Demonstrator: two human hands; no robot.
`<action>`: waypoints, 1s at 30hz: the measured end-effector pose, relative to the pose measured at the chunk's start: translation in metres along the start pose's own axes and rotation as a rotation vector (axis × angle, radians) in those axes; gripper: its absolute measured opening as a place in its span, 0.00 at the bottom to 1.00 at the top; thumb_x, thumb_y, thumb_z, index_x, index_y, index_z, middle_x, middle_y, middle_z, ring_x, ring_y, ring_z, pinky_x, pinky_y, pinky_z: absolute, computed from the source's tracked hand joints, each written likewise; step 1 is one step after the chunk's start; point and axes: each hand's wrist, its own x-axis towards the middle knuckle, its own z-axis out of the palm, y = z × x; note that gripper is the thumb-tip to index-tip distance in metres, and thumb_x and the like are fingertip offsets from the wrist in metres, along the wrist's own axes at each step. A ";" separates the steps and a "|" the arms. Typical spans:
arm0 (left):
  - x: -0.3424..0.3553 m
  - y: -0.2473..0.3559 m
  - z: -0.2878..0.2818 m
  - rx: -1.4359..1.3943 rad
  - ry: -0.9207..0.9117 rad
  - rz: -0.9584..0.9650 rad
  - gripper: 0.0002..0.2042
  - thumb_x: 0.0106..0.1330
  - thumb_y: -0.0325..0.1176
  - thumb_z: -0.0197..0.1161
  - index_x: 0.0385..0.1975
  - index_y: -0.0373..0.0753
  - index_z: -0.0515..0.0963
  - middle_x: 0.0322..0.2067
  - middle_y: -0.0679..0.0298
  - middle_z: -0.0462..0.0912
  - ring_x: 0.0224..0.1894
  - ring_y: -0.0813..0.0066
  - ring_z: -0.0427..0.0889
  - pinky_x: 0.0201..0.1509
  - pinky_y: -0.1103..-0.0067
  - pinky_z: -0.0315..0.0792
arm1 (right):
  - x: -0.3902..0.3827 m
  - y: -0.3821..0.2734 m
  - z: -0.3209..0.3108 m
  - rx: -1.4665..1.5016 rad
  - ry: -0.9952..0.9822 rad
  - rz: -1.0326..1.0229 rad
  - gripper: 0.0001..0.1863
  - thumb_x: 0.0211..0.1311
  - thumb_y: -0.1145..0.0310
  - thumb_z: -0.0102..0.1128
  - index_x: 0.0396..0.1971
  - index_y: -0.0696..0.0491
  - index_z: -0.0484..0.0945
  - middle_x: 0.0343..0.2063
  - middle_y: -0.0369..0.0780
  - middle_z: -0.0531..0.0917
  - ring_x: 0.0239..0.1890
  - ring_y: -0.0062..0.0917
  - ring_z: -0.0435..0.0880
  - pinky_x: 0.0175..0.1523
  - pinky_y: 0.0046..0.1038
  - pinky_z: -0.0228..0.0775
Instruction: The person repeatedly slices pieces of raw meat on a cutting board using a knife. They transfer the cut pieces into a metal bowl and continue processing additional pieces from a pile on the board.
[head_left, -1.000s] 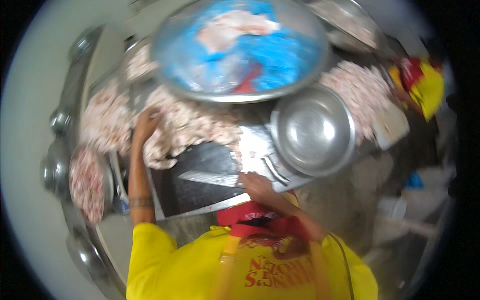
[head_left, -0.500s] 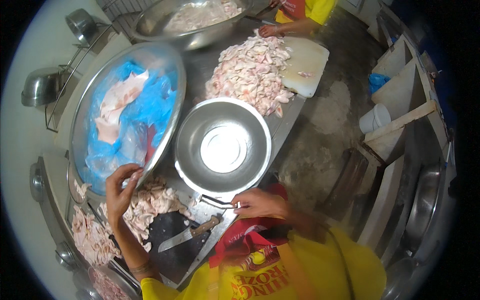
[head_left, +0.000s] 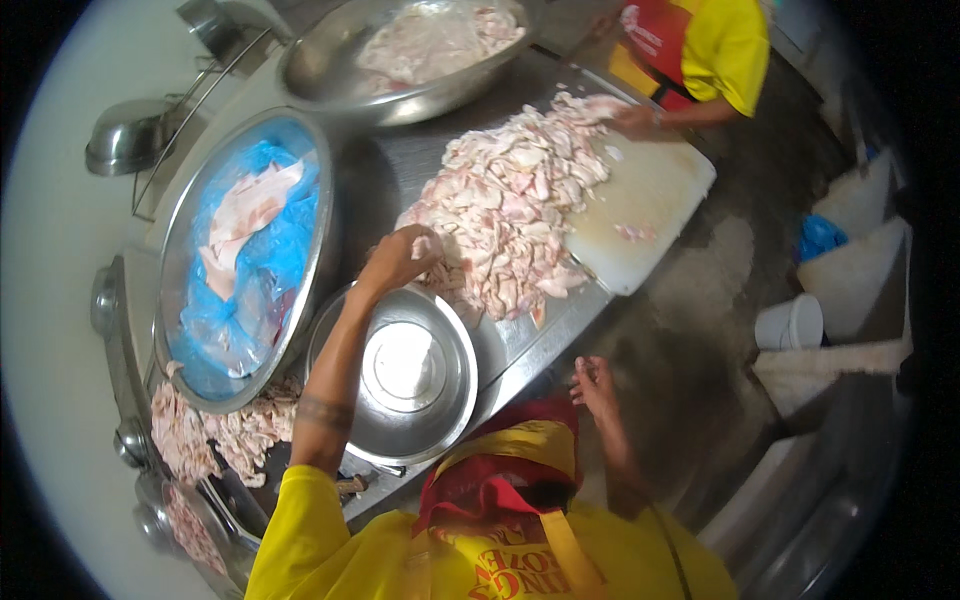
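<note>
My left hand (head_left: pixel 402 258) reaches over an empty steel bowl (head_left: pixel 400 375) and closes on a pale piece of raw chicken at the near edge of a big heap of chicken pieces (head_left: pixel 510 215). Off the counter's edge, my right hand (head_left: pixel 596 385) hangs open over the floor, holding nothing. The heap spreads across the steel counter (head_left: pixel 530 345) and onto a white cutting board (head_left: pixel 645 215). A black cutting board with a knife handle (head_left: pixel 350 483) lies near my left elbow, partly hidden by my arm.
A wide steel basin lined with blue plastic (head_left: pixel 245 255) holds raw meat at left. Another large bowl of chicken (head_left: pixel 415 50) stands at the back. A co-worker's hand (head_left: pixel 632 118) in a yellow sleeve touches the far pile. More chicken (head_left: pixel 215 430) lies at lower left. A white cup (head_left: pixel 790 322) stands at right.
My left hand moved from the near pile across the empty bowl to the big heap. My right hand let go of the knife and dropped off the counter's edge. The view swung right.
</note>
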 end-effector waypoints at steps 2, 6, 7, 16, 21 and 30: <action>0.035 -0.019 0.027 0.079 0.124 -0.247 0.46 0.46 0.54 0.80 0.67 0.43 0.70 0.58 0.41 0.78 0.59 0.45 0.79 0.62 0.63 0.74 | 0.027 -0.021 -0.001 -0.036 -0.027 -0.025 0.39 0.70 0.48 0.63 0.67 0.59 0.58 0.37 0.42 0.80 0.27 0.20 0.80 0.26 0.23 0.75; 0.061 -0.042 0.066 0.268 0.113 -0.453 0.52 0.42 0.57 0.80 0.69 0.45 0.64 0.60 0.40 0.76 0.61 0.39 0.76 0.63 0.59 0.73 | 0.065 -0.047 0.010 -0.158 -0.135 0.014 0.47 0.67 0.48 0.66 0.71 0.61 0.49 0.44 0.48 0.79 0.29 0.23 0.80 0.25 0.23 0.75; 0.065 -0.047 0.065 0.192 0.121 -0.448 0.48 0.42 0.57 0.80 0.66 0.45 0.68 0.59 0.40 0.76 0.60 0.39 0.77 0.61 0.59 0.74 | 0.070 -0.049 0.011 -0.205 -0.156 0.039 0.48 0.67 0.48 0.66 0.71 0.61 0.48 0.45 0.48 0.79 0.29 0.23 0.80 0.25 0.24 0.75; 0.037 -0.013 0.014 -0.146 0.152 -0.174 0.17 0.57 0.40 0.73 0.39 0.34 0.83 0.29 0.52 0.85 0.34 0.57 0.85 0.43 0.66 0.76 | 0.090 -0.035 0.015 -0.243 -0.207 0.225 0.53 0.67 0.42 0.62 0.72 0.62 0.41 0.54 0.50 0.76 0.33 0.31 0.86 0.27 0.29 0.83; 0.051 0.011 -0.031 -0.255 0.194 0.110 0.14 0.64 0.35 0.68 0.45 0.34 0.83 0.27 0.57 0.80 0.30 0.69 0.80 0.38 0.71 0.75 | 0.092 -0.044 0.009 -0.267 -0.303 0.218 0.56 0.66 0.41 0.63 0.74 0.60 0.38 0.54 0.50 0.77 0.36 0.31 0.87 0.30 0.29 0.84; 0.110 0.022 -0.072 -0.052 0.049 0.277 0.13 0.68 0.35 0.65 0.48 0.36 0.83 0.44 0.52 0.88 0.43 0.60 0.89 0.46 0.70 0.81 | 0.086 -0.073 -0.006 -0.384 -0.343 0.098 0.41 0.64 0.46 0.68 0.66 0.58 0.65 0.53 0.46 0.80 0.49 0.36 0.84 0.50 0.37 0.79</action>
